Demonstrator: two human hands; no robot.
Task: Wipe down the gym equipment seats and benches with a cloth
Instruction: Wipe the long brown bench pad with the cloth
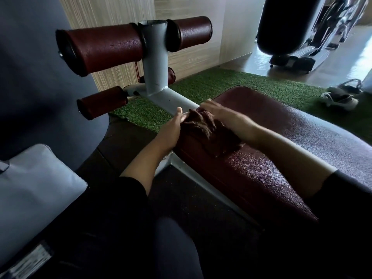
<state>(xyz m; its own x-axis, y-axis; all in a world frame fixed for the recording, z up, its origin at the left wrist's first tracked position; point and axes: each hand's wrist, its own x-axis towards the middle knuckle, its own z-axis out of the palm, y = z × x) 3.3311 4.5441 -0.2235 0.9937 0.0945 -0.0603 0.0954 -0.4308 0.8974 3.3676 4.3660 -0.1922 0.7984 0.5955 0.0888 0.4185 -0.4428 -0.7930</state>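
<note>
One cloth: dark brown towel cloth (209, 129), bunched, lying on the narrow end of the bench pad.
Bench pad: maroon textured vinyl (271, 158) on a grey steel frame (161, 77).
Right hand: (225, 115) laid flat on the cloth, fingers straight, pressing down; no pinch.
Left hand: (171, 129) fingers extended against the pad's side edge, touching the cloth's rim.
Step in hand: wiping the pad's end, by appearance.
Next move: likely long strokes toward the wider, uncovered part of the pad, keeping pressure even.
Surroundings: maroon roller pads (104, 47), green turf mat (231, 83), grey cushion (34, 188), shoes (340, 97).
Containers: none visible.
</note>
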